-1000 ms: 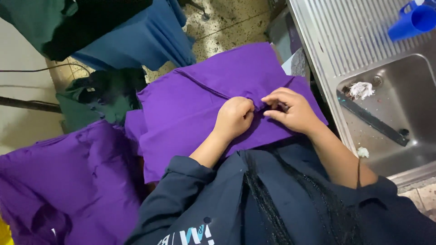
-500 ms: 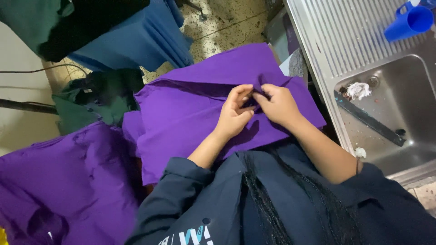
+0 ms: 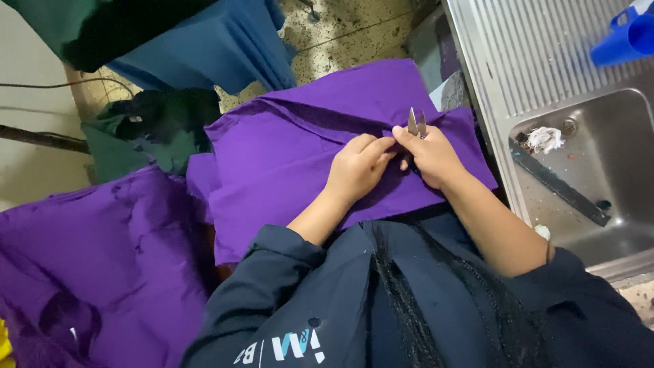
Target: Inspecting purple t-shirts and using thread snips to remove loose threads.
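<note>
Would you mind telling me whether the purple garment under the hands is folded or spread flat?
Folded: the purple garment shows a layered flap along its upper edge and creases near both hands.

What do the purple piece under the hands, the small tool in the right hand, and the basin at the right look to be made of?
Purple garment: woven cloth, matte, judging by its soft folds and creases. Snips in the right hand: apparently bare metal, pale grey with a slight shine. Sink: probably stainless steel, with a ribbed, dully reflective drainboard.
</note>
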